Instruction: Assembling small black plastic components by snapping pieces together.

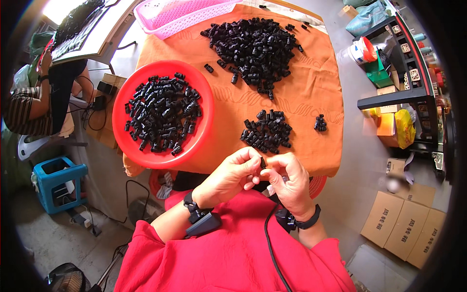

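Note:
At the near edge of the cloth-covered table my hands meet over a small black plastic piece (263, 163). My left hand (232, 176) pinches it between thumb and fingers. From the other side my right hand (291, 184) is closed with its fingertips at the same piece. Fingers partly hide it. Just beyond lies a small heap of black plastic pieces (266, 132), and a larger heap (253, 48) spreads at the far side. A red round basin (204, 127) to the left holds many similar pieces. A little cluster of black pieces (320, 123) sits apart at right.
An orange cloth (311, 63) covers the table, with a pink plastic basket (170, 27) at its far left. A blue stool (58, 170) stands on the floor at left, near a person in a striped top (29, 114). Right are a black shelf (413, 97) and flattened cardboard (404, 224).

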`<state>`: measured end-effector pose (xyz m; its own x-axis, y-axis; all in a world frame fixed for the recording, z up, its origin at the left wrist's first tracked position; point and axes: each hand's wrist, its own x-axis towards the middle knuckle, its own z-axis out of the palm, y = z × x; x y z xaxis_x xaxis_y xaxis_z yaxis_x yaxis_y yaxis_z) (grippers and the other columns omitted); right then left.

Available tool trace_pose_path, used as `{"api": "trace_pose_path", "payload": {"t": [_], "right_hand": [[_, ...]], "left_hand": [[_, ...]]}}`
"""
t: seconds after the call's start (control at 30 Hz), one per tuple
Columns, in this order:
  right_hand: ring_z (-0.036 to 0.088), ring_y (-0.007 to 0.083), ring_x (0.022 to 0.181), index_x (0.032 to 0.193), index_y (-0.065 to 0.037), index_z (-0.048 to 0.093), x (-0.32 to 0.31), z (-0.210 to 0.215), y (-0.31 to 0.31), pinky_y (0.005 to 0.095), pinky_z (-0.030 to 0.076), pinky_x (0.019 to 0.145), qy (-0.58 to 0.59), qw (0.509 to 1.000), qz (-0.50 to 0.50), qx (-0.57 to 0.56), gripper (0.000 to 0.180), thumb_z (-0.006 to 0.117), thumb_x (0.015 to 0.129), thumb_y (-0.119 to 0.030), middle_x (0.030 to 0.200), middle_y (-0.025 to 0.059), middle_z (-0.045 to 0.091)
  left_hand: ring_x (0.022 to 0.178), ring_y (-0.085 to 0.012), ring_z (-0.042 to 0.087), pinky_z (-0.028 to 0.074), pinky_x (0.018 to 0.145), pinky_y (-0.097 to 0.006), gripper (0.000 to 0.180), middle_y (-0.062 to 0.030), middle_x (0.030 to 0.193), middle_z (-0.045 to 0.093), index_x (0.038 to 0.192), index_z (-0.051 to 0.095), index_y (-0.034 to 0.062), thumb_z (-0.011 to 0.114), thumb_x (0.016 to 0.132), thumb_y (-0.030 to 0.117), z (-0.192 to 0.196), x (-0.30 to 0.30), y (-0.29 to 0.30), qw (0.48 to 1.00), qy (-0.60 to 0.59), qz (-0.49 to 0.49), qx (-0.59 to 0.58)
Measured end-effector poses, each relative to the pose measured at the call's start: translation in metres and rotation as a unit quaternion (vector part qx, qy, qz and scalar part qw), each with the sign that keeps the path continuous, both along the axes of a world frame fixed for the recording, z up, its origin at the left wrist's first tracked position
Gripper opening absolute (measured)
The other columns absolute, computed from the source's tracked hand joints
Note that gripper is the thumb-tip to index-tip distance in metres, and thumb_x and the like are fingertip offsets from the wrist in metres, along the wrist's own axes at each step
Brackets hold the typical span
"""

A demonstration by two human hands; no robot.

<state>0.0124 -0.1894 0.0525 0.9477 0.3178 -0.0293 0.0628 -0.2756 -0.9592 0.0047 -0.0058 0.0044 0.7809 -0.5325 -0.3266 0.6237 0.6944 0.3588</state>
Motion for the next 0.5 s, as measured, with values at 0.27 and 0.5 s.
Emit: {"api": "trace_pose_path", "payload": {"t": [0.27, 0.5], "right_hand": [[0.059, 0.0194, 0.058, 0.121, -0.003, 0.065, 0.006, 0.0, 0.002, 0.0327, 0.049, 0.057, -0.081, 0.993, 0.055, -0.064, 0.04, 0.077, 0.083, -0.007, 0.072, 0.0077, 0.058], [0.06, 0.0195, 0.059, 0.121, -0.003, 0.065, 0.004, -0.003, 0.005, 0.0325, 0.049, 0.057, -0.141, 0.987, 0.043, -0.07, 0.041, 0.078, 0.082, -0.008, 0.073, 0.0076, 0.061]], "left_hand": [[0.066, -0.0042, 0.045, 0.034, 0.058, -0.02, 0.026, 0.0035, 0.084, 0.056, 0.099, 0.058, 0.0115, 0.062, 0.1, 0.038, -0.005, -0.004, -0.004, 0.999, 0.022, -0.021, 0.023], [0.063, -0.0045, 0.038, 0.032, 0.057, -0.021, 0.032, 0.0038, 0.081, 0.053, 0.104, 0.06, 0.0098, 0.059, 0.101, 0.041, 0.005, -0.004, -0.003, 0.998, -0.014, -0.032, 0.047]]}}
